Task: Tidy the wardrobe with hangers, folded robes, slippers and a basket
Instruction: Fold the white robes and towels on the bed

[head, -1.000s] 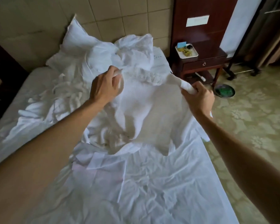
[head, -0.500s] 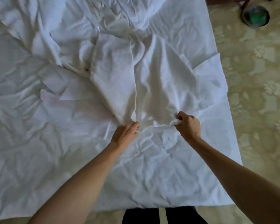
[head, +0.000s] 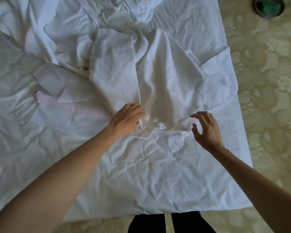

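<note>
A white waffle-weave robe (head: 166,78) lies spread on the bed (head: 141,174), its near hem bunched in front of me. My left hand (head: 127,119) rests on the robe's near left part, fingers lying over the cloth by the front opening. Just right of the hem hovers my right hand (head: 206,130), fingers spread and loosely bent, holding nothing. More white cloth (head: 45,39) lies crumpled on the far left of the bed. No hangers, slippers or basket are in view.
The bed's right edge runs beside a patterned beige carpet (head: 267,98). A dark round bin with a green inside (head: 268,5) stands on the floor at the top right. My dark trouser legs (head: 171,222) stand at the foot of the bed.
The robe, held up in both hands a second ago, has been laid down on the bed. My right hand has let go of the hem and lifted off it; my left stays on the cloth.
</note>
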{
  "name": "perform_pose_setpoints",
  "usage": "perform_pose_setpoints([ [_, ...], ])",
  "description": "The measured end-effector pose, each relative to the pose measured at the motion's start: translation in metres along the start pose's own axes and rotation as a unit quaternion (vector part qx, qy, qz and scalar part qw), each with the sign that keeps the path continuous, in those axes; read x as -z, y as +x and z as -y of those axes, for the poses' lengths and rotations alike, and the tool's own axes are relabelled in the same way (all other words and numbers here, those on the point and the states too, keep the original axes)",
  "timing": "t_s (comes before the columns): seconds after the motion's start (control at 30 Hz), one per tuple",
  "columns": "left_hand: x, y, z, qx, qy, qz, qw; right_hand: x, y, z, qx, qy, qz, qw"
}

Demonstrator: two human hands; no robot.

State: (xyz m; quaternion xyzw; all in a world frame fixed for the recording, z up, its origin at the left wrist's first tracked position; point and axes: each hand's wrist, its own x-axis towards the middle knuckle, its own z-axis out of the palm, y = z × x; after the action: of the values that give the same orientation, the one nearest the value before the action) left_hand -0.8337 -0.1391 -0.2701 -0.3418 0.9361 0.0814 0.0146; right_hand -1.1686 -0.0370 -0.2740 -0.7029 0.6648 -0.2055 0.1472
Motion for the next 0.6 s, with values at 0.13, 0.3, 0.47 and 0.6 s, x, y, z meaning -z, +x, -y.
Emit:
perform_pose_setpoints([
  [0.13, 0.007, 0.016, 0.016, -0.063, 0.04, 0.057, 0.996, -0.009, 0.028, -0.012, 0.053, -0.066, 0.096, 0.992],
  [0.3, 0.018, 0.007, 0.042, -0.042, 0.121, 0.025, 0.991, -0.027, 0.058, -0.037, 0.13, -0.103, 0.098, 0.981],
  [0.47, 0.031, -0.019, 0.073, 0.087, 0.122, 0.043, 0.988, -0.012, 0.068, -0.054, 0.162, -0.1, 0.06, 0.98],
  [0.6, 0.026, -0.029, 0.07, 0.105, 0.095, 0.062, 0.988, -0.001, 0.063, -0.059, 0.177, -0.08, 0.147, 0.97],
])
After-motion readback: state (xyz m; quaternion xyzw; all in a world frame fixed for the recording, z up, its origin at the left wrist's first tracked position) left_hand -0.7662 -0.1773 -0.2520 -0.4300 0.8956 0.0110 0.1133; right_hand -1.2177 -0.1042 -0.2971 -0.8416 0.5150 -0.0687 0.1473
